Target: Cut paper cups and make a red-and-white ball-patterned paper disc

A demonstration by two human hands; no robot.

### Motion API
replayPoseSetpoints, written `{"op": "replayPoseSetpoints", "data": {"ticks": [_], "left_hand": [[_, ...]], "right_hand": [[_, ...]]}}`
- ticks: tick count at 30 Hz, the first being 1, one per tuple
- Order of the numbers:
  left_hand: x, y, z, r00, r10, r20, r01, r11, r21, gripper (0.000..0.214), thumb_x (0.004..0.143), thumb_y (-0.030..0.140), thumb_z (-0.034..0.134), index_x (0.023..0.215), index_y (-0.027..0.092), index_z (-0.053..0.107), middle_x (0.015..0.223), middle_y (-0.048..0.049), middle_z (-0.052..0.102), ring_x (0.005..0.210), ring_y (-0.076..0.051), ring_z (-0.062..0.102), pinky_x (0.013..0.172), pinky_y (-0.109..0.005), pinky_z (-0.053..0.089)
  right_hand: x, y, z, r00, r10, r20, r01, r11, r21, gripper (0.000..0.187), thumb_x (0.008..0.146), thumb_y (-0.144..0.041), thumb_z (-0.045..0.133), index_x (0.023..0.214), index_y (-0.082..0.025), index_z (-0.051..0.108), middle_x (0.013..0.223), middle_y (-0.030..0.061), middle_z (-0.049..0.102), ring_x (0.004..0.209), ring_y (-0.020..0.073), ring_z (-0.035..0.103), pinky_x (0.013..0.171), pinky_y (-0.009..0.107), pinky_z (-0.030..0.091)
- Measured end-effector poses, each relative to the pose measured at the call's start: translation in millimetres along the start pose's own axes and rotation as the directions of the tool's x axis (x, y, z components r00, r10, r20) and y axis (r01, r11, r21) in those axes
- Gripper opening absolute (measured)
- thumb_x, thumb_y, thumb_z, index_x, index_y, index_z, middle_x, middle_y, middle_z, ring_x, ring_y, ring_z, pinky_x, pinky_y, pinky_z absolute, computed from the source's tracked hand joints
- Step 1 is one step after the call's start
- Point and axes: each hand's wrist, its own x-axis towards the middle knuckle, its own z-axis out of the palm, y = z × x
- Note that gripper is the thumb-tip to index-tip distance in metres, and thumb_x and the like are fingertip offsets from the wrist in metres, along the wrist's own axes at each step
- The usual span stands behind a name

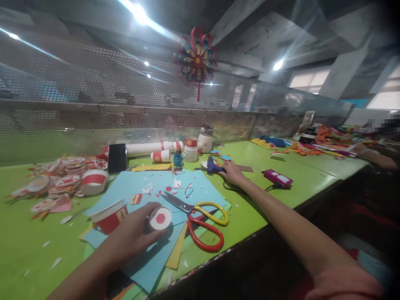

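My left hand [137, 229] is closed around a small round paper piece [160, 218], whose white end with a red hexagon faces up. Just behind that hand stands a red and white paper cup [110, 216] with a yellow label. Further off, my right hand [233, 173] has its fingers round the handle of a blue glue gun [214, 166], its dark nozzle pointing left. Large scissors [184, 207] with one yellow and one red handle lie partly open between the hands. Under them are light blue paper sheets [125, 188] scattered with red and white scraps.
Decorated paper pieces [67, 179] pile up at left beside a paper cup [93, 182]. A phone-like black slab [117, 158], a paper roll [145, 148], stacked cups [190, 149] and a bottle [205, 138] line the back. A purple box [277, 178] with a cord lies right. Another person's hand [359, 150] is far right.
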Motion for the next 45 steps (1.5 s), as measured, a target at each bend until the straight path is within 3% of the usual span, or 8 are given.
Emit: {"op": "replayPoseSetpoints", "data": {"ticks": [6, 12, 19, 22, 31, 39, 42, 45], "left_hand": [[-5, 11, -7.8, 0.994, -0.026, 0.107, 0.021, 0.999, 0.043, 0.039, 0.076, 0.044, 0.057, 0.110, 0.025, 0.054, 0.104, -0.0052, 0.065, 0.087, -0.023, 0.061, 0.072, -0.033, 0.047], [-8, 12, -5.4, 0.992, 0.022, 0.128, -0.033, 0.996, 0.083, 0.036, 0.073, 0.042, 0.060, 0.103, 0.023, 0.055, 0.097, -0.0044, 0.063, 0.082, -0.021, 0.058, 0.071, -0.031, 0.044], [-11, 17, -6.0, 0.989, 0.012, 0.146, -0.028, 0.994, 0.110, 0.043, 0.070, 0.045, 0.064, 0.106, 0.022, 0.056, 0.100, -0.0044, 0.063, 0.087, -0.022, 0.057, 0.073, -0.031, 0.043], [-12, 20, -8.7, 0.985, 0.031, 0.169, -0.049, 0.993, 0.106, 0.046, 0.069, 0.047, 0.065, 0.107, 0.022, 0.056, 0.100, -0.0045, 0.063, 0.087, -0.022, 0.057, 0.073, -0.030, 0.044], [-11, 18, -8.0, 0.984, 0.065, 0.168, -0.091, 0.984, 0.150, 0.048, 0.067, 0.052, 0.066, 0.103, 0.021, 0.057, 0.100, -0.0061, 0.064, 0.088, -0.024, 0.059, 0.071, -0.030, 0.044], [-12, 15, -9.3, 0.989, 0.028, 0.145, -0.048, 0.990, 0.136, 0.047, 0.067, 0.052, 0.066, 0.102, 0.021, 0.056, 0.098, -0.0060, 0.064, 0.085, -0.023, 0.060, 0.067, -0.029, 0.043], [-11, 14, -8.6, 0.989, 0.032, 0.142, -0.051, 0.990, 0.129, 0.048, 0.067, 0.051, 0.066, 0.104, 0.021, 0.056, 0.099, -0.0059, 0.064, 0.085, -0.023, 0.060, 0.066, -0.029, 0.043], [-11, 13, -7.2, 0.990, 0.034, 0.139, -0.055, 0.987, 0.150, 0.047, 0.066, 0.052, 0.066, 0.100, 0.021, 0.056, 0.096, -0.0058, 0.065, 0.084, -0.024, 0.060, 0.065, -0.029, 0.042]], "right_hand": [[-5, -7, 5, 0.994, 0.074, -0.078, -0.079, 0.995, -0.068, 0.031, 0.083, -0.032, 0.060, 0.106, -0.011, 0.064, 0.110, 0.0171, 0.060, 0.109, 0.0301, 0.050, 0.091, 0.045, 0.040], [-8, -17, -10, 0.979, 0.058, -0.195, -0.062, 0.998, -0.016, 0.032, 0.083, -0.029, 0.056, 0.106, -0.009, 0.066, 0.106, 0.0205, 0.061, 0.104, 0.0326, 0.049, 0.088, 0.044, 0.038], [-11, -75, -31, 0.966, -0.188, -0.177, 0.217, 0.963, 0.159, 0.028, 0.088, -0.033, 0.046, 0.091, -0.017, 0.069, 0.091, 0.0067, 0.070, 0.084, 0.0193, 0.062, 0.076, 0.030, 0.046], [-24, -92, -26, 0.953, -0.263, -0.149, 0.292, 0.927, 0.234, 0.030, 0.085, -0.037, 0.049, 0.092, -0.016, 0.069, 0.089, 0.0081, 0.071, 0.080, 0.0199, 0.064, 0.072, 0.030, 0.050], [-91, -50, -6, 0.936, -0.343, -0.073, 0.348, 0.879, 0.327, 0.040, 0.080, -0.051, 0.052, 0.104, -0.024, 0.068, 0.102, 0.0128, 0.067, 0.093, 0.0282, 0.063, 0.083, 0.042, 0.052], [-106, -61, 8, 0.938, -0.302, -0.169, 0.345, 0.863, 0.369, 0.035, 0.082, -0.047, 0.052, 0.105, -0.025, 0.065, 0.105, 0.0124, 0.065, 0.099, 0.0279, 0.061, 0.086, 0.043, 0.051], [-95, -65, -7, 0.921, -0.262, -0.288, 0.352, 0.876, 0.329, 0.026, 0.086, -0.042, 0.049, 0.096, -0.025, 0.066, 0.098, 0.0110, 0.067, 0.093, 0.0270, 0.063, 0.081, 0.041, 0.051], [-58, -94, -43, 0.843, -0.346, -0.411, 0.464, 0.856, 0.230, 0.026, 0.089, -0.038, 0.046, 0.086, -0.021, 0.065, 0.087, 0.0099, 0.067, 0.083, 0.0242, 0.062, 0.075, 0.037, 0.048]]}}
